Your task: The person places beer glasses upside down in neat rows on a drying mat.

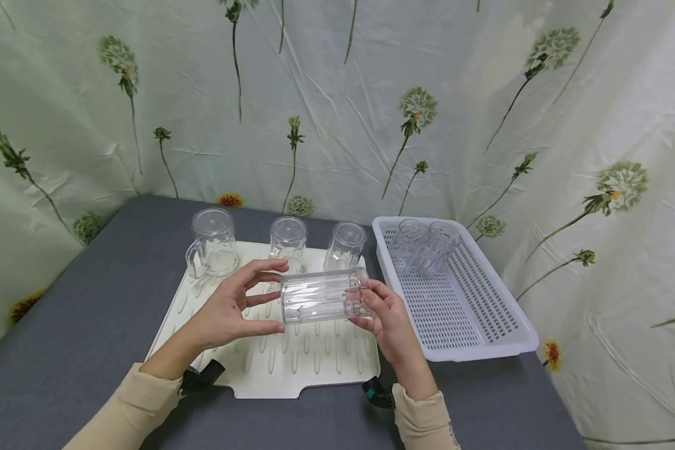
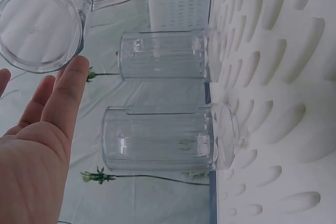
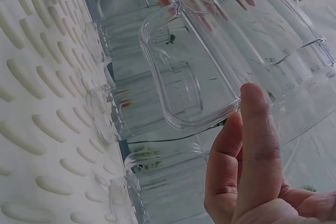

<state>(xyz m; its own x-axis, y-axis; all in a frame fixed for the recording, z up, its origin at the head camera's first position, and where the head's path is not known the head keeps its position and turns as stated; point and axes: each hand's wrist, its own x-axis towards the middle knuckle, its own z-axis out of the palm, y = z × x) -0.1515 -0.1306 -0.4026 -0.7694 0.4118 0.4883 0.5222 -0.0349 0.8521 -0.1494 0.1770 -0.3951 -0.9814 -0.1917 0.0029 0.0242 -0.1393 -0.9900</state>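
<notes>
A clear glass mug (image 1: 320,297) lies sideways in the air above the white drying mat (image 1: 292,375). My right hand (image 1: 388,312) grips it near its right end, thumb and fingers about the glass. The mug's handle (image 3: 181,77) shows in the right wrist view, beside the right fingers (image 3: 257,145). My left hand (image 1: 239,306) is at the mug's other end, its fingers spread and thumb stretched out, fingertips right at the round base (image 2: 39,24). Behind the hands, upside-down glass mugs stand on the mat: a left one (image 1: 214,240), a middle one (image 1: 288,240) and a right one (image 1: 345,244).
A white perforated plastic basket (image 1: 472,350) stands to the right of the mat, with clear glass mugs (image 1: 427,244) at its far end. The table (image 1: 79,312) has a dark grey cover. A flower-printed curtain (image 1: 337,94) hangs right behind it.
</notes>
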